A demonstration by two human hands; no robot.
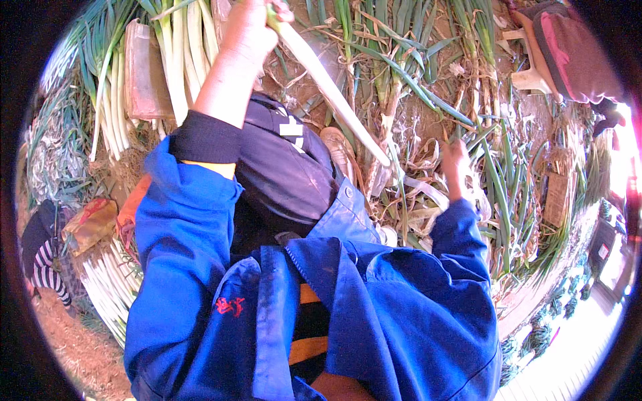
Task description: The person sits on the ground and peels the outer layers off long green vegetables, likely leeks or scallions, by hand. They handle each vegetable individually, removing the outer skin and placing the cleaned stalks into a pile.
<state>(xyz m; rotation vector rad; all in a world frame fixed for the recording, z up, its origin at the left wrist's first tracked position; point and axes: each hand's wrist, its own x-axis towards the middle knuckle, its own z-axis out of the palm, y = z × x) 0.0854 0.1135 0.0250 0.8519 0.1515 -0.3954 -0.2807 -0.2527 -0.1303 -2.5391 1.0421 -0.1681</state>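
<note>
My left hand (256, 37) is raised at the top of the view, its fingers closed around the green upper part of a long Welsh onion (333, 95). The white stalk slants down to the right, its end hanging over loose peeled leaves. Out to the right, my right hand (455, 163) is among green leaves and dry husks (421, 200). Its fingers are blurred, so I cannot tell whether they grip a leaf. Between my hands lie untrimmed Welsh onions (391, 95) with withered outer leaves.
Cleaned Welsh onions (185, 55) lie at upper left beside a worn block (145, 75). Another white-stalked pile (110, 285) is at lower left. A person in striped clothing (47, 265) is at far left. Another person (577, 60) sits on a plastic stool (529, 77) at upper right.
</note>
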